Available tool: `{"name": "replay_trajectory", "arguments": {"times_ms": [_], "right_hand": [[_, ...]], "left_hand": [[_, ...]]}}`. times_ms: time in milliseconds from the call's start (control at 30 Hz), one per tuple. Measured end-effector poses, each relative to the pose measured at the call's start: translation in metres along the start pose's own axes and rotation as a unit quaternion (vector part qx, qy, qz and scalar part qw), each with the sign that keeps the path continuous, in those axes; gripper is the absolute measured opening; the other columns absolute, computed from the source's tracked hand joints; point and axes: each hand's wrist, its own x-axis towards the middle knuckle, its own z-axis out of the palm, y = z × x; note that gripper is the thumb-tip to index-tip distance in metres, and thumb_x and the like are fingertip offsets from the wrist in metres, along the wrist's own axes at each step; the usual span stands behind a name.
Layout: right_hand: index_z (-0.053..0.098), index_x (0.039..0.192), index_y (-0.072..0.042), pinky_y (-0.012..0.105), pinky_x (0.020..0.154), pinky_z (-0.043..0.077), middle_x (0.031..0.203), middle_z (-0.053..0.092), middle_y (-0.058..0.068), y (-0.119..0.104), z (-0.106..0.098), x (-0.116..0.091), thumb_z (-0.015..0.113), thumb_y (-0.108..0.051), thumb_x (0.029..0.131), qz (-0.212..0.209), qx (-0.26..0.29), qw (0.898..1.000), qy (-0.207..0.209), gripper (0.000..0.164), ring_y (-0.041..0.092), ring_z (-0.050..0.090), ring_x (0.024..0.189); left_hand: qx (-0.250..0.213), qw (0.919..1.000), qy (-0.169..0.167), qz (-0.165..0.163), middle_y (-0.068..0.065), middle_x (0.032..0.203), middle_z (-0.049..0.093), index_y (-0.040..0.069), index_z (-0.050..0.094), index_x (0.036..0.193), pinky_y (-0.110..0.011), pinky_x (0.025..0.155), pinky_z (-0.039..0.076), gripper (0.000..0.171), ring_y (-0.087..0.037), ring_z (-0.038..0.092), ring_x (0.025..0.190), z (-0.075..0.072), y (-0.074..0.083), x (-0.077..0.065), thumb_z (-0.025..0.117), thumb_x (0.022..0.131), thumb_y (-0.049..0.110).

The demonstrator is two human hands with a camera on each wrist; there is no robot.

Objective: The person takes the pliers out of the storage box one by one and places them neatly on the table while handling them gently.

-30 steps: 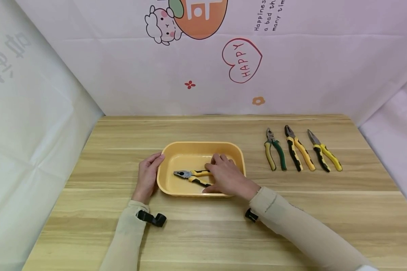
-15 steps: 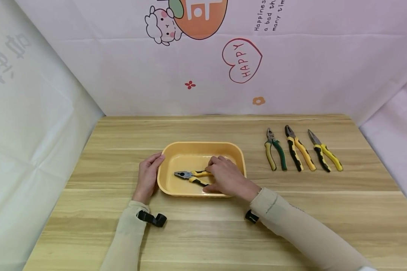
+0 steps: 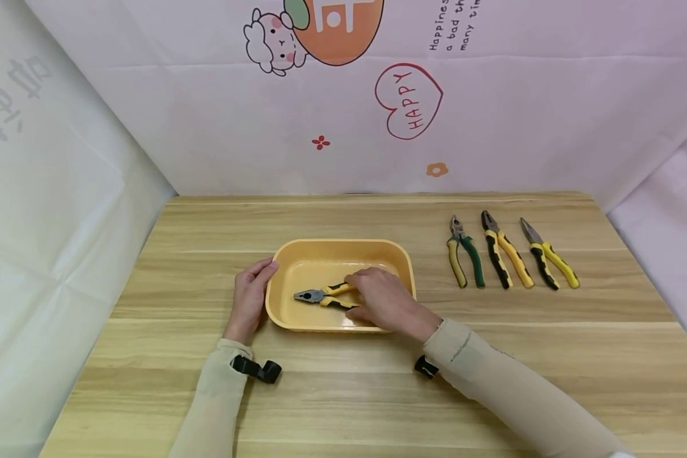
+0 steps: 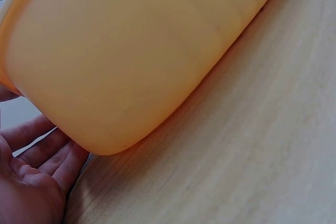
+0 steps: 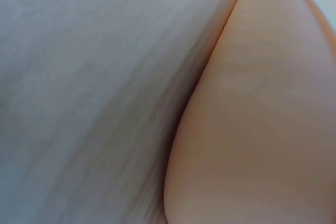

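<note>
A pair of combination pliers with yellow-and-black handles lies in a yellow plastic tub, its metal nose toward the left. Over the handle ends is my right hand, gripping them between thumb and fingers; it covers the tips of both handles. My left hand holds the tub's left side, thumb at the rim. Seen from the left wrist, the fingers of that hand lie against the tub's outer wall. The right wrist view has mainly the tub's outside, with the pliers hidden.
To the right of the tub lie green-handled pliers, black-and-yellow pliers and long-nose pliers in a row. Everything rests on a wooden table. A white printed cloth hangs behind its far edge.
The pliers' handles have shifted slightly toward the tub's far side under my right hand, whose thumb moved the same way. My left hand and the tub stay put.
</note>
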Motion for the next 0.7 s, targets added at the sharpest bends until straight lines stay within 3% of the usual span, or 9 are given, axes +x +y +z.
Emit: {"name": "replay_trajectory", "arguments": {"times_ms": [133,700], "right_hand": [[0.07,0.121,-0.005,0.045,0.087,0.056,0.112,0.074,0.009,0.0009,-0.0004,-0.0007,0.09,-0.029,0.079,-0.001,0.011,1.0,0.014,0.053,0.026,0.068,0.1],[0.072,0.123,-0.004,0.043,0.092,0.055,0.116,0.074,0.01,0.0048,-0.0038,-0.005,0.091,-0.034,0.076,0.017,0.073,0.997,0.035,0.058,0.019,0.068,0.094]], "left_hand": [[0.001,1.0,0.0,0.0,-0.024,0.124,0.065,-0.013,0.061,0.129,-0.028,0.084,0.061,0.037,-0.017,0.071,0.096,-0.0001,0.0,-0.0004,0.061,0.101,0.012],[0.005,1.0,0.004,0.003,-0.023,0.123,0.067,-0.013,0.061,0.129,-0.027,0.083,0.061,0.037,-0.014,0.071,0.094,0.0008,-0.0001,0.0002,0.061,0.101,0.012]]}}
